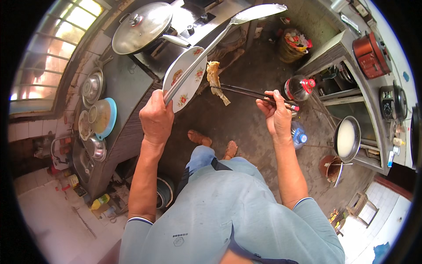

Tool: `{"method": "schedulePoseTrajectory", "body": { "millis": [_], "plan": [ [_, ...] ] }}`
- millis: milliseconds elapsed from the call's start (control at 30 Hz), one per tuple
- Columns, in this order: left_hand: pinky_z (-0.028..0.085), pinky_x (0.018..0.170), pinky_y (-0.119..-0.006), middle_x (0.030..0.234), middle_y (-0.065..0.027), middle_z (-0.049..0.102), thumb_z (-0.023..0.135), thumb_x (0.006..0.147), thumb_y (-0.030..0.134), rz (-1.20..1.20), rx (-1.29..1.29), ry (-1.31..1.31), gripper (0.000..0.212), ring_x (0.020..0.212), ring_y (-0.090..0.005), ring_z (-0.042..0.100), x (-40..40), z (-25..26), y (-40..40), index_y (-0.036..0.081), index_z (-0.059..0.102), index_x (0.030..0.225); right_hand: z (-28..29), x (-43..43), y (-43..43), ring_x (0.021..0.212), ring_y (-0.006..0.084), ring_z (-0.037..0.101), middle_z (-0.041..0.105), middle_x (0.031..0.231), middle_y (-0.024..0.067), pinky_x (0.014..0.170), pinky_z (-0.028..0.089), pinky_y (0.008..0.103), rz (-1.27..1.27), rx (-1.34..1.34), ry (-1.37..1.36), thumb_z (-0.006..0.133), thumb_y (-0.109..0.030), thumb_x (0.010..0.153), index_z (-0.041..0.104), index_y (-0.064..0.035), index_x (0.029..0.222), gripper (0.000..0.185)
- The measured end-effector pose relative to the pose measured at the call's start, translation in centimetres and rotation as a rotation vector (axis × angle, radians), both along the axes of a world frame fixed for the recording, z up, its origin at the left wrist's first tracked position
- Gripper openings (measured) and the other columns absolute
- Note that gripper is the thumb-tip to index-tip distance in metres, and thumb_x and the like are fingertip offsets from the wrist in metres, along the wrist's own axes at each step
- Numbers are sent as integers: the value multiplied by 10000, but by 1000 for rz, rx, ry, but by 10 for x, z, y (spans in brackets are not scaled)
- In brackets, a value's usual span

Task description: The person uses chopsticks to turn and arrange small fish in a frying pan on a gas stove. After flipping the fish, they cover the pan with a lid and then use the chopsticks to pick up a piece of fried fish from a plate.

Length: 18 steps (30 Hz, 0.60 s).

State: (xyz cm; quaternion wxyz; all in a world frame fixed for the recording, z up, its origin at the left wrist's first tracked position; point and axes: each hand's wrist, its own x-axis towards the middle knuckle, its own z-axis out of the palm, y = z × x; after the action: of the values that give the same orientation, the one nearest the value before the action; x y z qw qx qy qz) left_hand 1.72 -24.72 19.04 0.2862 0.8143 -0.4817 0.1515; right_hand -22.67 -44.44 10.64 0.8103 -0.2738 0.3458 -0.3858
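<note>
My left hand grips a white plate with a red flower pattern, tilted steeply on edge. The same hand holds a long metal wok spatula, whose handle crosses in front of the plate and whose blade points away to the upper right. In my right hand is a pair of dark chopsticks. Their tips pinch a golden-brown piece of food, which looks like fried fish. It hangs in the air just right of the plate's rim, seemingly apart from it.
Upper left, a wok with a glass lid sits on the gas stove. Metal bowls and a blue-rimmed colander line the left counter. Bottles stand on the floor to the right, near a pan of white contents.
</note>
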Motion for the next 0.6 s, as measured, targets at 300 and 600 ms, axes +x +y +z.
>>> {"method": "schedulePoseTrajectory", "body": {
  "millis": [300,600],
  "plan": [
    [521,605,-445,768,-181,623,698,778,-1,74,64,8,212,708,-394,636,-4,-14,10,23,539,916,-9,5,-1,767,267,713,679,835,140,716,623,364,39,7,-11,583,-251,985,654,32,992,292],
    [499,586,-464,731,-200,605,690,780,2,135,35,161,194,683,-417,619,-1,-42,27,13,517,868,-6,20,3,751,259,711,669,834,129,705,627,361,75,-13,3,585,-245,986,649,43,1006,295]
  ]
}}
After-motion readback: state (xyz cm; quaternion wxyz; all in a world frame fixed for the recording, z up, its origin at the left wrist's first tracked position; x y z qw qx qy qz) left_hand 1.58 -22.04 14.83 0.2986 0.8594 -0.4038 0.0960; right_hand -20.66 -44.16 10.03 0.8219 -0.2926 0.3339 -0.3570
